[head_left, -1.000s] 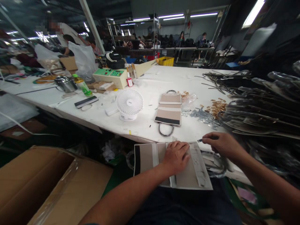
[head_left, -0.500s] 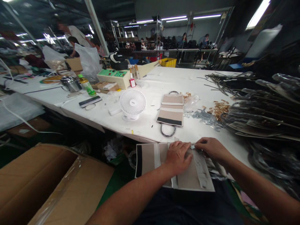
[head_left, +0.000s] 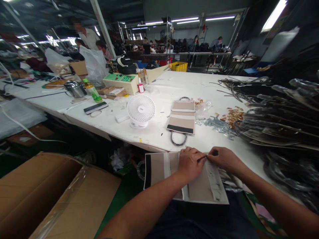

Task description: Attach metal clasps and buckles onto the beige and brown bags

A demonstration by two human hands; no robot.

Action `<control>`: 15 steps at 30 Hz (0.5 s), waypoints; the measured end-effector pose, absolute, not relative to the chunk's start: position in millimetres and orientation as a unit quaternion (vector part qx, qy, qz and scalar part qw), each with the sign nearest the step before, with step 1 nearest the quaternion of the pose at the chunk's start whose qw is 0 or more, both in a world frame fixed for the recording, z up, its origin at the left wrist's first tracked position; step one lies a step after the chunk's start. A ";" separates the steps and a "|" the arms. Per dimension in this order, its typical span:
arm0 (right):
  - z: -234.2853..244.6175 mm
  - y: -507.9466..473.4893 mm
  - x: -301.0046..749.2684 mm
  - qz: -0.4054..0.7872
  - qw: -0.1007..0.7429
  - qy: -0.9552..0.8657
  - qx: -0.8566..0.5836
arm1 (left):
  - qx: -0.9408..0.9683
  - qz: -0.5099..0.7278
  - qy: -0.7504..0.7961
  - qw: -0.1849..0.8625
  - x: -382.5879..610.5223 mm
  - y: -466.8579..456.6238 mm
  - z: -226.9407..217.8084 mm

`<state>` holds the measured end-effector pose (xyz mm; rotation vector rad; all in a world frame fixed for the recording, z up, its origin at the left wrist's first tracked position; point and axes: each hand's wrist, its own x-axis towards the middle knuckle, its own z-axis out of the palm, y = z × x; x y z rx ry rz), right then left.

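Observation:
A beige-lined bag panel lies unfolded across my lap against the table's front edge. It has a black strip at its left end and pale strips across it. My left hand rests over its upper middle, with thumb and fingers closed at the top edge. Beside those fingertips, my right hand pinches at the panel's upper right edge. Whatever is between its fingers is too small and covered to name. A second beige panel with dark looped handles lies on the table just beyond.
Small silver metal pieces and gold-coloured pieces are heaped at the right, beside a stack of wrapped dark pieces. A white fan stands left of centre. An open cardboard box sits at the lower left.
My left fingertips and thumb have drawn together toward the right hand's pinch. The small pale piece seen there earlier is now covered. In the background, a standing person has shifted right.

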<state>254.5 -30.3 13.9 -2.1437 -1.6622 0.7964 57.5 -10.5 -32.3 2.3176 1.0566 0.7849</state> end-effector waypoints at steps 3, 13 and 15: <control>15.3 -38.6 253.8 0.249 0.173 -0.603 -0.738 | 0.844 0.281 0.393 0.233 59.6 -8.7 -32.3; 62.2 -53.0 233.1 0.226 0.636 -0.420 -0.606 | 0.862 0.274 0.374 0.205 59.7 -4.2 -34.2; 51.6 -46.2 226.7 0.207 0.669 -0.413 -0.583 | 0.862 0.268 0.375 0.213 60.0 -3.7 -32.4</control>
